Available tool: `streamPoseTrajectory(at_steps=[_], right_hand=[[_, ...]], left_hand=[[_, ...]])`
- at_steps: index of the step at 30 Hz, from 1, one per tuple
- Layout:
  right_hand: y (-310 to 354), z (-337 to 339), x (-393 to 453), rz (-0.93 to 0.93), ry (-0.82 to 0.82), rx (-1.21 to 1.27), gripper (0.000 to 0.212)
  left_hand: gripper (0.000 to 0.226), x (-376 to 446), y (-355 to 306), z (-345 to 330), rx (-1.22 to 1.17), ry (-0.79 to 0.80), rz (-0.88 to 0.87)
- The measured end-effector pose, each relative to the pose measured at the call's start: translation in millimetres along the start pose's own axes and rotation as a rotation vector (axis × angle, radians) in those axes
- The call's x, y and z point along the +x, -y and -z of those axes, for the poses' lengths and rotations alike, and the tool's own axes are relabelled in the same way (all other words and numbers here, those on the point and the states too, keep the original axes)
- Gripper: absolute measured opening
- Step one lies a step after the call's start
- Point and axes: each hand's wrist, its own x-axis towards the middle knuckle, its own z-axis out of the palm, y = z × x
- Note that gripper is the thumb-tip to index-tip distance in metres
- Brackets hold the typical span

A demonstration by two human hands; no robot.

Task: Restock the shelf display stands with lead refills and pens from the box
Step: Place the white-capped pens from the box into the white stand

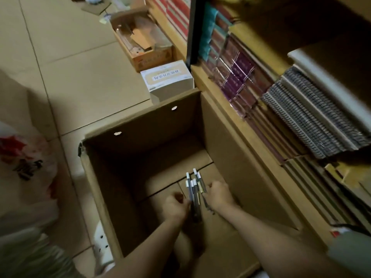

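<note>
Two hands gather a loose bundle of pens [194, 189] at the bottom of the cardboard box [140, 141].

The left hand [175, 206] curls its fingers against the bundle's left side; the right hand [218, 194] curls against its right, pens between both sets of fingers. Squeezed unevenly, I judge the bundle could splay and pens drop. Tall walls stand near both wrists; open room lies straight above the fingers.

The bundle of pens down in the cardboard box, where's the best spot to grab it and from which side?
Probably around the middle of the barrels, from above. The pens lie as a loose parallel bunch on the floor of the cardboard box, capped ends fanning away from the person. The left hand and right hand already flank it, so closing fingers from both sides should keep it together.
</note>
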Motion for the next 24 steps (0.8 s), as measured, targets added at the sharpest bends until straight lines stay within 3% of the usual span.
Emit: streamPoseTrajectory(at_steps=[4,9,18,24], right_hand=[[4.9,-14.6,9.9,0.068,-0.051,-0.017,0.03],[7.0,-20.7,18.2,0.034,-0.058,0.076,0.039],[6.8,-24.1,21.1,0.009,0.011,0.201,0.033],[5.4,-22.0,27.1,-0.079,0.056,0.389,0.025]], left_hand=[[0.026,13.6,-0.5,-11.2,-0.044,-0.003,-0.064],[0.033,21.2,-9.6,-24.3,0.001,-0.005,-0.072],[0.02,28.1,-12.4,-25.9,0.19,0.036,-0.189],[0.028,26.7,-12.2,-28.2,-0.044,0.135,-0.181]])
